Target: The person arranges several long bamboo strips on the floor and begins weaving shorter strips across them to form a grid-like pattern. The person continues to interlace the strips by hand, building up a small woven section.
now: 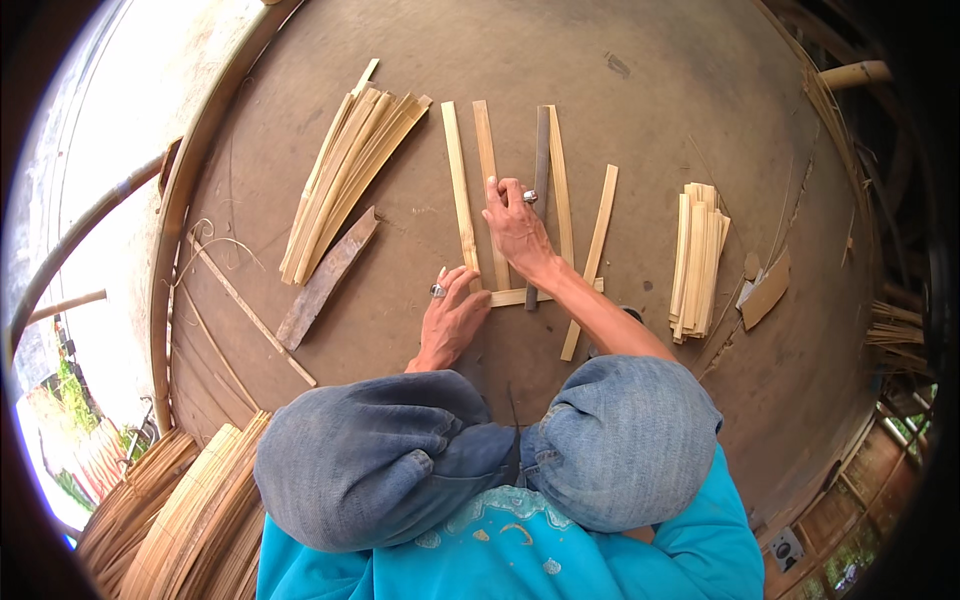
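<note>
Leftmost laid strip (458, 180): pale straw-yellow. Dark strip (543, 150): grey-brown. Jeans (630, 440): faded blue (creases darker). Shirt (690, 540): turquoise, whitish ornamental pattern. Floor (700, 80): dull brown, faintly mottled.

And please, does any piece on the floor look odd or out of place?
Yes, mildly. Among the paler strips in the middle, the dark strip stands out. The rightmost strip there slants most, its near end reaching well past the crosswise strip. I cannot tell if either is a mistake.

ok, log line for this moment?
left hand: at left end of crosswise strip | right hand: at second lengthwise strip from left | strip bundles: both sides
</note>
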`<state>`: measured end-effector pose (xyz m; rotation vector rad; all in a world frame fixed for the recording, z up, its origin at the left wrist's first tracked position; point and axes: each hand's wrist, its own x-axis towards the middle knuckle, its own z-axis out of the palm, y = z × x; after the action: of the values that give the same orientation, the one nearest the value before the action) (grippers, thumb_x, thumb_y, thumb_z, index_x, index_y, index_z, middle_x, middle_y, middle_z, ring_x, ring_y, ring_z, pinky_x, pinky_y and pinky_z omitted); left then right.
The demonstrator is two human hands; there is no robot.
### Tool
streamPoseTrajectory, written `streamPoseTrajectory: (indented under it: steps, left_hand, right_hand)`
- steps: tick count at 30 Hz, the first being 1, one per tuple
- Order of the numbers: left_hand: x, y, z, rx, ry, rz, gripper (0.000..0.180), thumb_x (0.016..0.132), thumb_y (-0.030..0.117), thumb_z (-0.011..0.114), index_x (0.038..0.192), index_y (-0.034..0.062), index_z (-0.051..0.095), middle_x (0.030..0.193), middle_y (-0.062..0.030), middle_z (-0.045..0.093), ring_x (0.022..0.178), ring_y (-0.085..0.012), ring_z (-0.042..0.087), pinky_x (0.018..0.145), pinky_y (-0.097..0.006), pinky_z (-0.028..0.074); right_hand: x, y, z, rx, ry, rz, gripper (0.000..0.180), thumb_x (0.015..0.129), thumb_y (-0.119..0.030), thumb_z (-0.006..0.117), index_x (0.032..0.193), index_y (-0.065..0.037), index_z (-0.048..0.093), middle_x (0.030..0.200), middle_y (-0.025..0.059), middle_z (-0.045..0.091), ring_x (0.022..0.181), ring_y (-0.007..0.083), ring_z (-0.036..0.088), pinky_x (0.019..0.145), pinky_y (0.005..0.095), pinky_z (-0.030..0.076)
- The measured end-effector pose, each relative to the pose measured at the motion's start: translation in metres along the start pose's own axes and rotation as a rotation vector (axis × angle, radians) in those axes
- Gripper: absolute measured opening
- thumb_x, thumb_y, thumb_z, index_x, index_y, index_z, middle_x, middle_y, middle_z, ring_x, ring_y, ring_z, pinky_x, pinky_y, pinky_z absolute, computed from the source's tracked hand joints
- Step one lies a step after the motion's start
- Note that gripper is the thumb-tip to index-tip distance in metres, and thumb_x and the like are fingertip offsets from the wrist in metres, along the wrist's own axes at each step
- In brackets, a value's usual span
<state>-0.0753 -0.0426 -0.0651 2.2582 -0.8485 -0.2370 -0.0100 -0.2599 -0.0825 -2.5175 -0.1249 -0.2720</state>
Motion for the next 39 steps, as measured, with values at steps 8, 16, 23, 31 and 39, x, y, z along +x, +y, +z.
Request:
streamPoseTrajectory:
  steps: [8, 16, 23, 31, 39]
  left_hand:
    - [-0.004, -0.004, 0.005, 0.002, -0.007, 0.000, 0.031, 0.087, 0.014, 0.083, 0.116, 0.0164, 0.076, 0.146, -0.0070, 0.056, 0.144, -0.0324, 0.049, 0.126, -0.056, 0.035]
    - [-0.003, -0.003, 0.002, -0.003, -0.020, -0.011, 0.031, 0.088, 0.014, 0.082, 0.118, 0.0168, 0.075, 0.146, -0.0072, 0.056, 0.144, -0.0323, 0.049, 0.127, -0.055, 0.034]
    - [-0.003, -0.002, 0.002, -0.011, -0.011, -0.012, 0.031, 0.088, 0.015, 0.082, 0.117, 0.0171, 0.075, 0.146, -0.0071, 0.057, 0.145, -0.0321, 0.049, 0.127, -0.055, 0.034]
    - [0.001, 0.003, -0.002, -0.016, -0.002, -0.013, 0.030, 0.087, 0.015, 0.083, 0.117, 0.0169, 0.076, 0.145, -0.0070, 0.057, 0.144, -0.0319, 0.049, 0.127, -0.055, 0.033]
    - [-0.003, -0.004, 0.004, 0.035, -0.014, -0.006, 0.035, 0.084, 0.021, 0.086, 0.118, 0.0179, 0.076, 0.145, -0.0071, 0.057, 0.143, -0.0317, 0.049, 0.127, -0.057, 0.032]
  right_hand:
    - [-0.001, 0.000, -0.002, -0.023, -0.027, 0.036, 0.055, 0.096, -0.006, 0.073, 0.144, 0.010, 0.051, 0.143, 0.0213, 0.044, 0.115, 0.0349, 0.058, 0.093, 0.0438, 0.058]
    - [0.000, -0.001, -0.003, -0.028, -0.058, 0.031, 0.054, 0.096, -0.009, 0.071, 0.142, 0.013, 0.053, 0.150, 0.0243, 0.045, 0.123, 0.0373, 0.055, 0.102, 0.0438, 0.055]
    - [0.000, -0.001, -0.002, -0.045, -0.034, 0.019, 0.055, 0.096, -0.008, 0.072, 0.144, 0.009, 0.053, 0.150, 0.0203, 0.046, 0.119, 0.0351, 0.056, 0.101, 0.0431, 0.055]
    - [0.000, -0.001, -0.002, 0.016, -0.020, 0.036, 0.054, 0.095, -0.008, 0.072, 0.143, 0.009, 0.055, 0.150, 0.0198, 0.048, 0.119, 0.0351, 0.056, 0.102, 0.0433, 0.053]
    - [0.000, 0.000, 0.000, -0.001, -0.022, 0.036, 0.055, 0.096, -0.008, 0.073, 0.146, 0.007, 0.054, 0.152, 0.0164, 0.046, 0.119, 0.0344, 0.056, 0.100, 0.0436, 0.055]
